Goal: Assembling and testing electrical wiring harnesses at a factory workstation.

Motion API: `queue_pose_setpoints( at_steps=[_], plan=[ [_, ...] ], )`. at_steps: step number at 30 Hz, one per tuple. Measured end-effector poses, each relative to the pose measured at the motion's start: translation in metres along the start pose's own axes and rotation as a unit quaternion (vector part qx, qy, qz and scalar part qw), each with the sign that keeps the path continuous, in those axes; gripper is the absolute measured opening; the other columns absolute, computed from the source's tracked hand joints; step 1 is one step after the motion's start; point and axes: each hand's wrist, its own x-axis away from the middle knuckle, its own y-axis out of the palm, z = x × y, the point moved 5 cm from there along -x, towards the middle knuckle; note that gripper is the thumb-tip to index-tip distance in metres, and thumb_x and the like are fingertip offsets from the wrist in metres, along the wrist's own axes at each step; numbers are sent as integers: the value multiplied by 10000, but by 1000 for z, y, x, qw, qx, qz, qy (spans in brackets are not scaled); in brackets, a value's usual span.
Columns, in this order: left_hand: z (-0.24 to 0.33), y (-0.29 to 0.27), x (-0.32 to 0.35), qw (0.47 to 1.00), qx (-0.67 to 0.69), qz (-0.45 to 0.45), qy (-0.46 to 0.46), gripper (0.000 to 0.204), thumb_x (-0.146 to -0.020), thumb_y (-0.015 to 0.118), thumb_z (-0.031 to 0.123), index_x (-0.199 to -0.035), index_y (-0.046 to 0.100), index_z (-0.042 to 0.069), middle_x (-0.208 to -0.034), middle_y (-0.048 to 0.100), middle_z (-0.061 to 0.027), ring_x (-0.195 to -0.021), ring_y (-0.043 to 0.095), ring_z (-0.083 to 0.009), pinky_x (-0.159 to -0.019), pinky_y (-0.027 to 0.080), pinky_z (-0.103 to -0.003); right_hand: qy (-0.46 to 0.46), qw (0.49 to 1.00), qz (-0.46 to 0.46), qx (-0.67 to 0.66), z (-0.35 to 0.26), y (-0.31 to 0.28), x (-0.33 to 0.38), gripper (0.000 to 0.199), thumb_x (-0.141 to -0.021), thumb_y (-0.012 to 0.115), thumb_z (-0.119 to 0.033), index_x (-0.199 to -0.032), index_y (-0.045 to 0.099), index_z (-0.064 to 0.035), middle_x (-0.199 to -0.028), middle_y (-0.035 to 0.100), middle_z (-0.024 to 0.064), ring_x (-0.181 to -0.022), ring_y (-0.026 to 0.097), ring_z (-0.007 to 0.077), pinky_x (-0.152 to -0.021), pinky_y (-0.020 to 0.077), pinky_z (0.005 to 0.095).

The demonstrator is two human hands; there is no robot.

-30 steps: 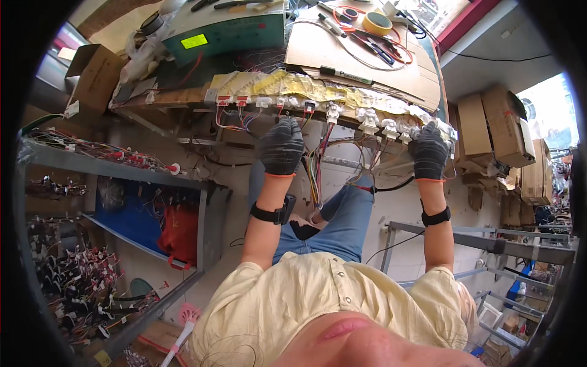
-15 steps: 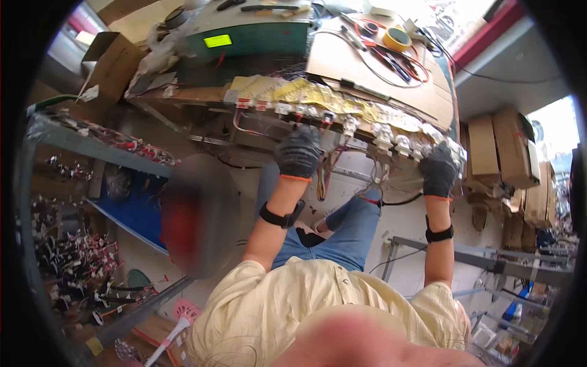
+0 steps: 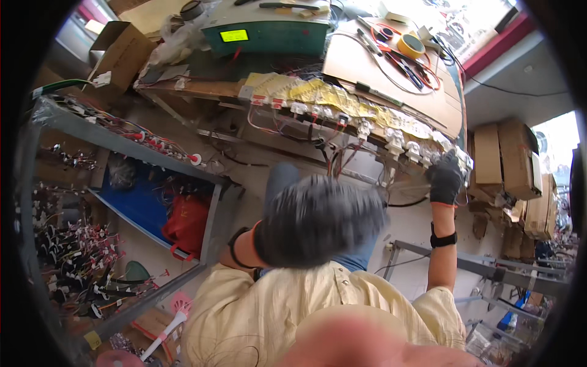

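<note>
My left hand [image 3: 318, 221], in a dark glove with an orange cuff, is raised close to the camera in front of my lap. Motion smears its fingers, so what they hold, if anything, cannot be told. At the right end of the bench edge, my right hand [image 3: 445, 177], gloved alike, has its fingers bent at the last white connectors; whatever is between them is hidden. A row of white connectors [image 3: 395, 142] runs along that edge, fixed beside crumpled yellow tape [image 3: 330, 96]. Coloured wires [image 3: 335, 156] hang below the row.
On the bench are a green test box [image 3: 269, 40] with a lit display, a cardboard sheet [image 3: 348, 58], a tape roll [image 3: 411, 46] and pliers [image 3: 406, 70]. A metal rack [image 3: 110, 137] with wire bundles and a red bag [image 3: 186, 223] stands left; cardboard boxes [image 3: 513, 159] stand right.
My left hand has left the connector row and come back toward me, nearer the camera. My right hand stays at the row's right end. The view has shifted slightly.
</note>
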Motion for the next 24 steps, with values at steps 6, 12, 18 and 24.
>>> queue_pose_setpoints(
  at_steps=[6, 12, 18, 24],
  plan=[
    [44, -6, 1, 967, 133, -70, 208, 318, -784, 487, 107, -1091, 556, 64, -1028, 594, -113, -911, 591, -256, -765, 485, -375, -64, 995, 60, -42, 9, -13, 1, 459, -793, 458, -31, -1244, 400, 33, -1054, 542, 221, -892, 578, 333, -745, 476, 402],
    [-31, 72, -52, 974, 42, -115, 191, 344, -810, 457, 118, -1147, 507, 69, -1060, 575, -132, -914, 592, -248, -765, 485, -400, -56, 992, 108, -16, 10, -88, 56, 601, -774, 582, -257, -1325, 370, -142, -1189, 490, 176, -1123, 449, 327, -909, 358, 472],
    [-223, 175, -138, 896, -361, -245, -86, 290, -835, 449, 176, -1105, 545, 132, -1090, 556, -137, -1017, 535, -317, -858, 443, -442, -252, 931, 89, -249, -12, -88, 139, 198, -830, 555, -100, -1003, 593, -13, -823, 623, 148, -710, 611, 268, -634, 483, 347],
    [-208, 175, -132, 914, -379, -145, 16, 156, -793, 461, 82, -910, 564, 85, -904, 603, -72, -860, 595, -219, -685, 491, -285, 36, 635, -359, -683, -65, -94, 151, 255, -921, 466, -251, -951, 588, -29, -590, 573, 40, -439, 539, 103, -384, 407, 222]
  ],
)
